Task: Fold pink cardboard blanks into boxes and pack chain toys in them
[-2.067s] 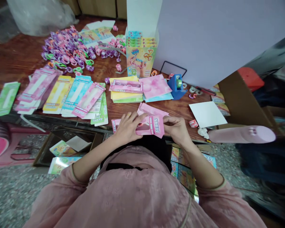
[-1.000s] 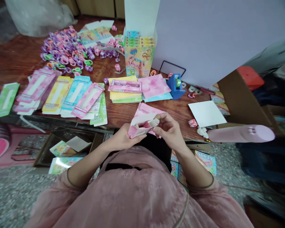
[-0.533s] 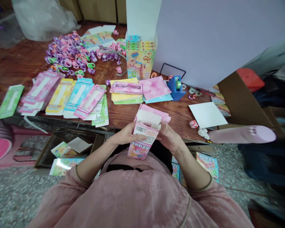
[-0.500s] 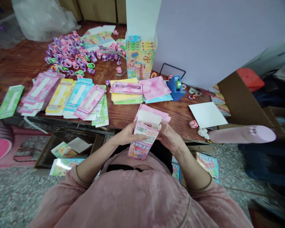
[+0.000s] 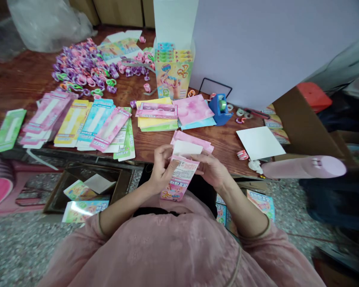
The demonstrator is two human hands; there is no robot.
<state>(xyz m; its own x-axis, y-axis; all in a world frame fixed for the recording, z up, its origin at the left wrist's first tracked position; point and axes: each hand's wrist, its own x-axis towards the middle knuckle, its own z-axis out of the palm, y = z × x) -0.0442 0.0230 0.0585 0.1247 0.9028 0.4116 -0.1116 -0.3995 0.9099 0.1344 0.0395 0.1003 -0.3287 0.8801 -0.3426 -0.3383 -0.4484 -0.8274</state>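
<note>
A small pink paper box [image 5: 176, 185] with printed text is held upright in front of my body, its white top flap [image 5: 187, 148] raised. My left hand [image 5: 162, 169] is closed around the box's left side, thumb along the front near the top edge. At the upper right edge, my right hand [image 5: 212, 169] grips the box with bent fingers by its opening. What lies inside cannot be made out. Just behind the box, pink paper sheets [image 5: 194, 139] lie on the table's edge.
Flat box blanks [image 5: 48, 113] in several colours line the table's left. Behind them is a heap of striped rings [image 5: 80, 65]. A filled display box [image 5: 174, 77] stands at the back. To the right are a blue tape dispenser [image 5: 219, 109], a white card [image 5: 260, 142] and a pink bottle [image 5: 302, 166].
My left thumb has moved off the middle of the box's front toward its upper left edge. My right fingers have shifted over the opening, and the small side flap no longer shows.
</note>
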